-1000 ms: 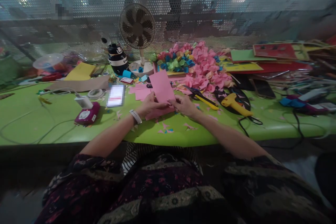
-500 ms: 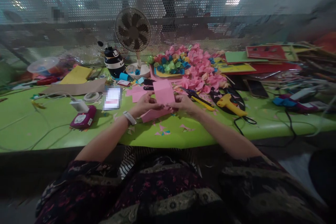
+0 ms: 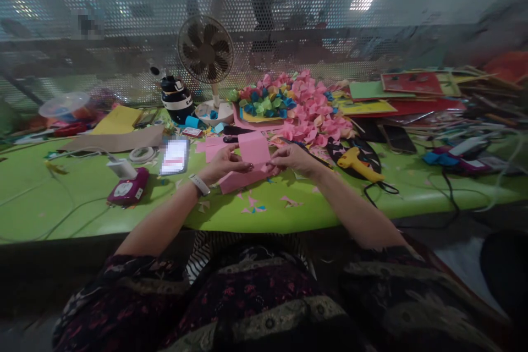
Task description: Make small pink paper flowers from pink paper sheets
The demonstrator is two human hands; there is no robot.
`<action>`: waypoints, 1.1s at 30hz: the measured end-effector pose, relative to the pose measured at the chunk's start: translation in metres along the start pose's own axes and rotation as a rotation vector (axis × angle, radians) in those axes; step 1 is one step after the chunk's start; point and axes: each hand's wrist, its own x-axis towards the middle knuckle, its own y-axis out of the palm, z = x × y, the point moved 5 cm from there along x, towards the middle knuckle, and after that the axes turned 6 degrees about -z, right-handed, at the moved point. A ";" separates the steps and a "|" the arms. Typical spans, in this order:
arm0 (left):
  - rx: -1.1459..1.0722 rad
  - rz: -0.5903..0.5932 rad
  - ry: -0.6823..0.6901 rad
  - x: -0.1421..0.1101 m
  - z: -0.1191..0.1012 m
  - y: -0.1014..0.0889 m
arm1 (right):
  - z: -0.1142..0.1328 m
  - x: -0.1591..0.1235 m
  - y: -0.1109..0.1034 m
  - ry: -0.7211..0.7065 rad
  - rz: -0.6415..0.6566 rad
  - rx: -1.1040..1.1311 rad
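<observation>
A creased piece of pink paper [image 3: 253,148] is held up between my two hands above the table. My left hand [image 3: 227,164] pinches its lower left side, thumb in front. At the lower right edge, the fingers of my right hand [image 3: 292,158] close on the same paper. Beneath lies another pink sheet [image 3: 235,180] on the green tabletop, and more pink paper [image 3: 212,146] lies behind my left hand. A black-handled tool [image 3: 231,131], probably scissors, sits just past the paper. Small pink and blue scraps [image 3: 252,206] are scattered in front.
Behind my hands rises a heap of pink paper flowers [image 3: 315,107]. A yellow glue gun [image 3: 358,165] with a black cord lies to the right. To the left are a lit phone [image 3: 174,156] and a purple power socket [image 3: 128,187]. A fan [image 3: 206,49] stands behind.
The pink paper has come slightly down and left in view, along with the whole scene. My right hand has shifted its grip along the paper's right edge, and its fingers look more raised.
</observation>
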 end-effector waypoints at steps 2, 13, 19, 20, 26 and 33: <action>0.008 -0.023 -0.014 0.001 0.000 -0.003 | -0.002 0.002 -0.009 0.023 -0.049 0.033; -0.028 -0.034 0.032 -0.003 0.002 0.008 | -0.009 0.010 0.014 -0.076 -0.044 -0.025; 0.012 -0.045 0.128 -0.005 -0.002 0.021 | -0.011 0.009 0.026 -0.115 -0.027 -0.016; 0.010 -0.054 0.121 -0.004 -0.002 0.020 | -0.010 0.009 0.026 -0.117 -0.029 -0.020; 0.017 -0.058 0.032 0.001 -0.004 -0.005 | -0.007 0.010 0.001 -0.078 -0.167 0.023; 0.087 -0.187 0.135 0.008 -0.014 -0.029 | -0.008 0.010 -0.012 -0.067 -0.167 0.052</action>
